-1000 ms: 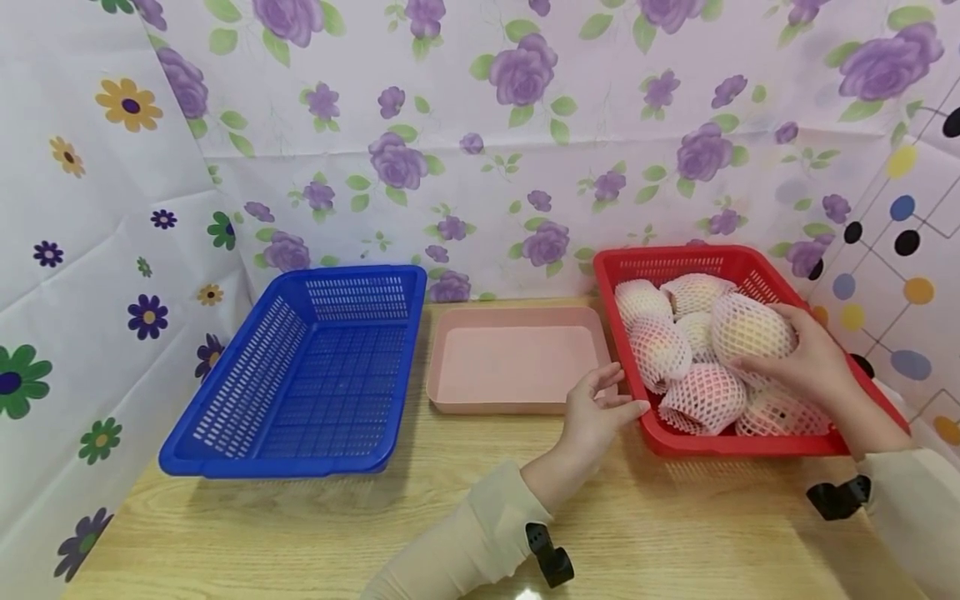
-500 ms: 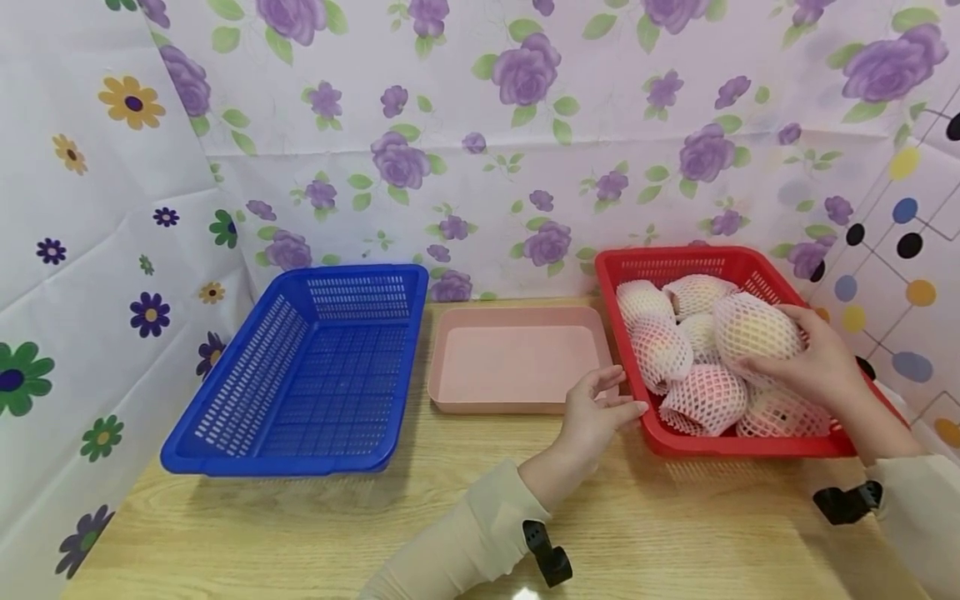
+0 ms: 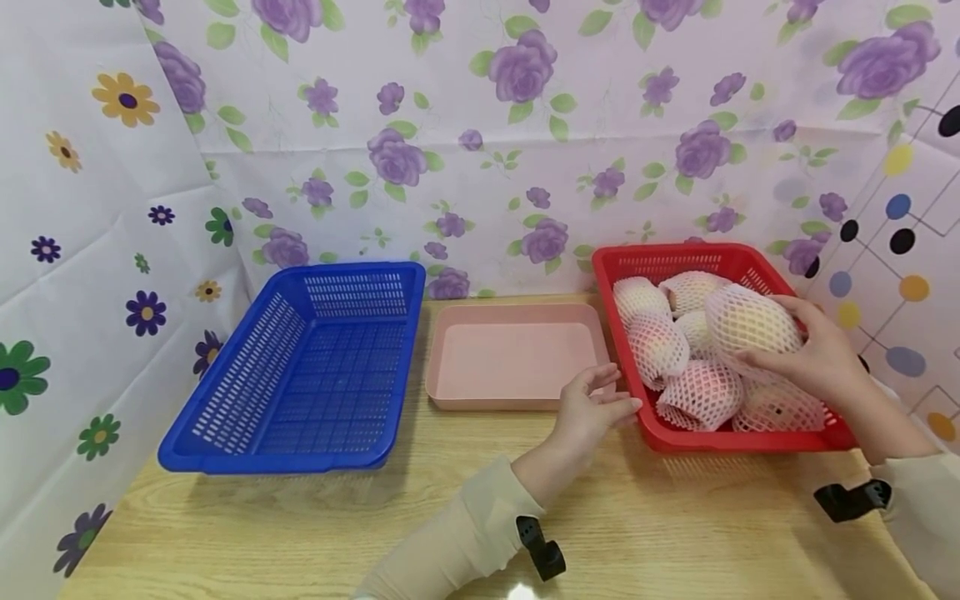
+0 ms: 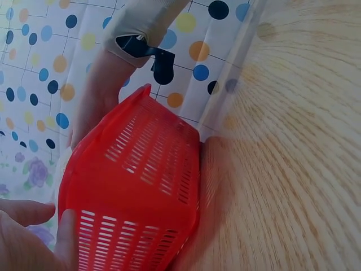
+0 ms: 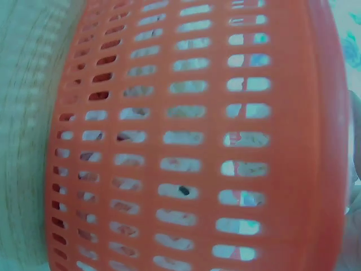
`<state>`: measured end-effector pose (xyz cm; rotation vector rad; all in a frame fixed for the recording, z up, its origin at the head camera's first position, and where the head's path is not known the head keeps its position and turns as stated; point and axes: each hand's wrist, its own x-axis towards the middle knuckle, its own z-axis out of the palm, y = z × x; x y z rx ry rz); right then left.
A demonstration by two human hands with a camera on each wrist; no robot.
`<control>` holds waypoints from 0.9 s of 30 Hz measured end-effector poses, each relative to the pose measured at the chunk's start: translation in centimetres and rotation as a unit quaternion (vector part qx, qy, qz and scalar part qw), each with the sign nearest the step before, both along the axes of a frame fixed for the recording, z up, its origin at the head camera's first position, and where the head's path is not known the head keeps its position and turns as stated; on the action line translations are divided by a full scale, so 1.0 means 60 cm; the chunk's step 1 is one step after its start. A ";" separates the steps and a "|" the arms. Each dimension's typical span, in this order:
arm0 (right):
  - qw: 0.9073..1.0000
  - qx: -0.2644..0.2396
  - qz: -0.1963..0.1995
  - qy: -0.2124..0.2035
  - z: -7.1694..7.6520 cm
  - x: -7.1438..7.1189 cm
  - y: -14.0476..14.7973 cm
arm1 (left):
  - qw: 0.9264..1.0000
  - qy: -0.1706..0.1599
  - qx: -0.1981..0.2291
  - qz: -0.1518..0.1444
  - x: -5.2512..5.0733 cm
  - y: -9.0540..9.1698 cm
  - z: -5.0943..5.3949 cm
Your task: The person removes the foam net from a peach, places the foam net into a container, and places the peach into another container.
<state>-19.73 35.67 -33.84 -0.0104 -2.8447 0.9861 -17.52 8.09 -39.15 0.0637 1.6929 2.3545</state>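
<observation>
find foam-netted fruit [image 3: 752, 322] in right hand [image 3: 828, 357], gripped between thumb and fingers; judge firm, bruisable; cup midsection. note left hand [image 3: 585, 414], fingers parted, empty, at red basket [image 3: 720, 442].

The head view was bright, the bench [image 3: 285, 533] softly shadowed; the left wrist view was dimmer, the right hazy.

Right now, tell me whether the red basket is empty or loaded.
Loaded: in the head view, several net-wrapped fruits lie inside the red basket.
</observation>
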 end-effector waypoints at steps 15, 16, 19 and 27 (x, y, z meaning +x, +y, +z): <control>0.999 -0.011 0.026 -0.019 0.027 0.011 -0.029 | 0.992 0.091 -0.090 0.001 0.000 -0.068 0.011; 0.999 -0.014 0.028 -0.021 0.029 0.012 -0.033 | 0.990 0.101 -0.094 0.001 0.000 -0.071 0.013; 0.999 -0.022 0.037 -0.031 0.036 0.018 -0.044 | 0.983 0.139 -0.117 -0.003 -0.001 -0.082 0.018; 0.994 -0.055 0.081 -0.053 0.050 0.030 -0.068 | 0.934 0.311 -0.174 0.003 -0.002 -0.108 0.027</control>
